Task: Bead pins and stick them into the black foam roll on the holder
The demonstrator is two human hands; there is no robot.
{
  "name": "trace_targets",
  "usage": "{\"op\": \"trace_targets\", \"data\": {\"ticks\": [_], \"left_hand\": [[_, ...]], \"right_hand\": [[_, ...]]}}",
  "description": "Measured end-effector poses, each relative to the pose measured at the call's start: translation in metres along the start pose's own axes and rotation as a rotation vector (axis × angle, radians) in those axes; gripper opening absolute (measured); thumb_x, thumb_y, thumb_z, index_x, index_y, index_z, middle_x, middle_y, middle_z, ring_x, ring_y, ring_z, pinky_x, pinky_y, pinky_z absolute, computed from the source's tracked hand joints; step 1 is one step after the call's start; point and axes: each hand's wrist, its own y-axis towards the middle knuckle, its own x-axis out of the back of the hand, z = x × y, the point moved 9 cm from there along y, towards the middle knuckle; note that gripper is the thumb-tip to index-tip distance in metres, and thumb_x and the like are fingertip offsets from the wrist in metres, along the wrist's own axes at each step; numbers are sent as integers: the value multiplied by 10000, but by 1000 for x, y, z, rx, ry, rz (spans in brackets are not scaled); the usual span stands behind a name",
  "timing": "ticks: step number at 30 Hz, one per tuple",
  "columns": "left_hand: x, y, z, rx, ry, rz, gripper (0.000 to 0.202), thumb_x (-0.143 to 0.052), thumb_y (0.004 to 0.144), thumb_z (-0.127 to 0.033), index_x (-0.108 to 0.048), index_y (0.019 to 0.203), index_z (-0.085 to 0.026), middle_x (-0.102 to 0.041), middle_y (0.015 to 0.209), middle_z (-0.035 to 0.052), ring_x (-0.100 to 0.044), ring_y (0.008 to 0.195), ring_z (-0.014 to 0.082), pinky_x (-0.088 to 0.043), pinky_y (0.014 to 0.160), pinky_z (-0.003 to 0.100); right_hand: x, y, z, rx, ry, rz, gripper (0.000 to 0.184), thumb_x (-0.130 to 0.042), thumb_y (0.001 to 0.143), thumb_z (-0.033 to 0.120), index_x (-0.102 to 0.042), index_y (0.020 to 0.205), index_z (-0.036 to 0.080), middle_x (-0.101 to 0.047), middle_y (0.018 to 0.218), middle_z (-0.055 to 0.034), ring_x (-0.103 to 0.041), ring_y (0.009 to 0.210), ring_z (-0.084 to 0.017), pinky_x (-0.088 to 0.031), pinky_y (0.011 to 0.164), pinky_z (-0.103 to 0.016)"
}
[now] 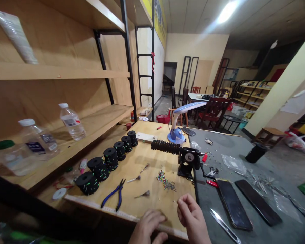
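My left hand (150, 225) is over the front edge of the wooden board (147, 135), slightly blurred, with its fingers apart and nothing visible in it. To its right my right hand (191, 217) is closed, thumb against forefinger; whatever it may pinch is too small to make out. Beyond my hands lies a pile of small colored beads (162, 178) beside short dark pieces (170, 186). Three small brush-like tufts on thin stems (144, 194) lie left of the pile. Blue-handled pliers (114, 196) rest near the left front. A hand-cranked device (188, 159) carries a black ridged roll (166, 146).
Several black spools (87, 183) line the board's left side. A blue desk lamp (176, 135) stands at the back. Two dark phones (235, 205) and silver tweezers (225, 225) lie on the grey mat at right. Shelves with plastic bottles (72, 123) rise on the left.
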Motion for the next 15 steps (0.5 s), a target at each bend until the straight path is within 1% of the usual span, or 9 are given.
{"op": "trace_targets", "data": {"ticks": [1,2,4,6,8,10,12,15], "left_hand": [[3,3,-3,24,-6,-46,246,-710,725,-336,-746,942,-225,-699,923,119,-597,882,275,-441,785,330],[3,6,-4,72,-28,-79,241,-700,732,-337,-739,926,-201,-686,860,105,-596,811,249,-446,730,310],[-4,13,-2,207,-152,-81,266,-681,749,-365,-719,907,-154,-647,734,65,-567,677,191,-437,637,274],[-16,21,-4,283,-338,-71,334,-695,737,-402,-693,923,-124,-650,753,60,-565,692,175,-440,658,267],[-24,29,-8,310,-475,-87,346,-724,708,-412,-684,883,-116,-662,780,62,-571,726,174,-443,700,271],[-26,35,-9,316,-548,-122,292,-735,697,-397,-672,764,-119,-644,710,36,-555,695,158,-432,686,258],[-24,38,-10,309,-553,-146,267,-732,701,-376,-643,670,-126,-602,625,3,-524,642,138,-412,646,239],[-18,39,-10,283,-491,-146,260,-718,713,-361,-623,634,-132,-577,585,-14,-502,610,129,-395,617,229]], "right_hand": [[3,-1,1,17,-57,1,441,-674,718,587,-483,697,190,-381,462,108,-285,403,-49,-206,407,-164],[5,-2,3,39,-117,1,431,-656,736,584,-490,696,188,-377,476,103,-304,418,-57,-231,416,-170],[8,-5,7,121,-250,3,401,-618,780,561,-512,691,184,-406,522,79,-366,464,-79,-302,452,-187],[6,-9,10,229,-389,30,362,-570,830,515,-540,699,179,-466,581,44,-436,529,-107,-369,511,-206],[3,-14,8,314,-507,71,322,-529,867,462,-554,714,180,-509,622,21,-480,568,-125,-401,549,-216],[1,-18,5,359,-595,98,289,-503,887,417,-549,719,186,-523,621,17,-495,562,-130,-407,548,-213],[0,-20,3,382,-655,112,269,-495,893,388,-539,714,193,-536,621,13,-508,559,-132,-410,551,-211],[-3,-21,4,362,-671,157,269,-477,901,392,-556,744,189,-550,637,6,-518,577,-137,-416,573,-214]]}}
